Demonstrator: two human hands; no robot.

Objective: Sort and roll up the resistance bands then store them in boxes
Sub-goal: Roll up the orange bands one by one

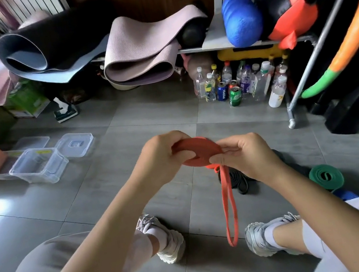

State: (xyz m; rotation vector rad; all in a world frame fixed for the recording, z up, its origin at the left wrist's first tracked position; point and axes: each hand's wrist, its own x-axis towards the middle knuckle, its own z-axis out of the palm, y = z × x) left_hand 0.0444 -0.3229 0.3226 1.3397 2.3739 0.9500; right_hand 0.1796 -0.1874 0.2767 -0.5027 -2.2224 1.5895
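Head view shows both hands raised over the grey tiled floor, working an orange-red flat rubber resistance band. The left hand curls round the coiled part. The right hand pinches the coil's edge where the loose tail leaves it. That tail hangs as a limp loop between the pale shoes. The band looks light, soft and springy, and likely to unwind if let go, so the coil's rim seems the place to hold. Clear plastic boxes stand well apart, to the left.
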